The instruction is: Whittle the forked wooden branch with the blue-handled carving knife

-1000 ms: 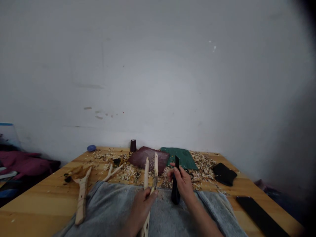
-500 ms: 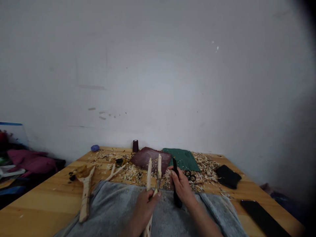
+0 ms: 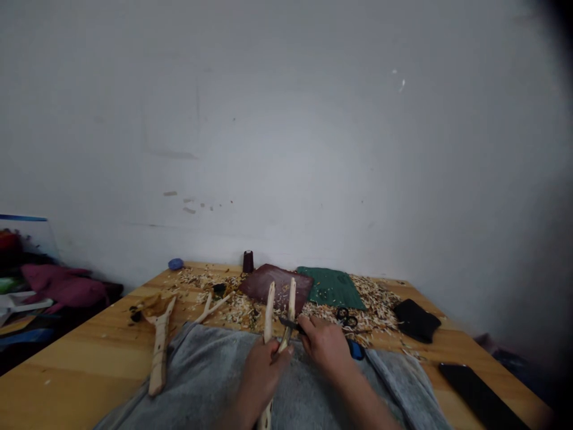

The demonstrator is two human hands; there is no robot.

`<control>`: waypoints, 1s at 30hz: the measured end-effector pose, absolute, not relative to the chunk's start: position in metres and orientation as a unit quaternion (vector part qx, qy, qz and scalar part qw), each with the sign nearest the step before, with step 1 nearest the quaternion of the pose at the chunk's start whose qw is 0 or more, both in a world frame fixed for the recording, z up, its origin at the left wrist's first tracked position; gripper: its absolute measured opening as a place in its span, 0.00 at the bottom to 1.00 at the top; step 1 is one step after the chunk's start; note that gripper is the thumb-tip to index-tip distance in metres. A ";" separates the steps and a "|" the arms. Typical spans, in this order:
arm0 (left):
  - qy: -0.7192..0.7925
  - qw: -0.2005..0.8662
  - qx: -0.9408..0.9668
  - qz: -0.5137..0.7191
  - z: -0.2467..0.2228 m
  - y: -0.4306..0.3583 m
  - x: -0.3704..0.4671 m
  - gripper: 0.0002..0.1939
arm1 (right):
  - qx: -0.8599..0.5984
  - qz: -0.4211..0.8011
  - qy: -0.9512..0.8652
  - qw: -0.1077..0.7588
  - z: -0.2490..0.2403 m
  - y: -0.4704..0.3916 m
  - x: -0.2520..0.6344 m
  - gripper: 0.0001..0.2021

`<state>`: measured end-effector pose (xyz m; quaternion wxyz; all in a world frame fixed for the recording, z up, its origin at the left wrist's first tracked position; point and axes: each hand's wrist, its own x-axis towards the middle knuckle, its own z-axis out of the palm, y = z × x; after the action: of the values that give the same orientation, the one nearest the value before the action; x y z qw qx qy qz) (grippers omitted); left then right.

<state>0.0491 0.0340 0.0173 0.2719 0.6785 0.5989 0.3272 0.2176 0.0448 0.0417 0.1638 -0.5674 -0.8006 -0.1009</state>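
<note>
The left hand point(image 3: 264, 371) grips a forked stick point(image 3: 269, 313) just below its split, prongs pointing far. The right hand point(image 3: 327, 347) is closed around a dark knife point(image 3: 290, 324), its blade crossing the right prong. Beneath both hands spreads a grey cloth point(image 3: 215, 373) over the near tabletop point(image 3: 89, 364). Left of it lies another forked piece point(image 3: 160, 352); to the right, a black phone point(image 3: 474, 388). Farther off, a maroon sheet point(image 3: 266, 285) and a green sheet point(image 3: 335, 288) lie among wood shavings point(image 3: 378, 301), with scissors point(image 3: 348, 319) nearer.
</note>
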 end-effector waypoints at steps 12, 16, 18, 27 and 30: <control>0.615 0.207 0.709 0.276 0.023 0.027 0.052 0.15 | -0.587 -0.128 -0.785 0.149 0.040 0.043 0.210 0.07; 0.620 0.209 0.706 0.269 0.023 0.026 0.053 0.15 | -0.590 -0.135 -0.784 0.138 0.036 0.047 0.209 0.08; 0.616 0.214 0.707 0.274 0.023 0.026 0.053 0.15 | -0.593 -0.136 -0.782 0.132 0.034 0.049 0.208 0.08; 0.613 0.231 0.699 0.286 0.024 0.027 0.053 0.16 | -0.604 -0.157 -0.773 0.116 0.034 0.050 0.205 0.09; 0.612 0.222 0.705 0.279 0.019 0.030 0.052 0.17 | -0.602 -0.171 -0.771 0.117 0.032 0.053 0.209 0.08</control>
<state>0.0521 0.0297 0.0192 0.2225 0.7053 0.6125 0.2791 0.2087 0.0531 0.0317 0.1171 -0.6023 -0.7708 -0.1714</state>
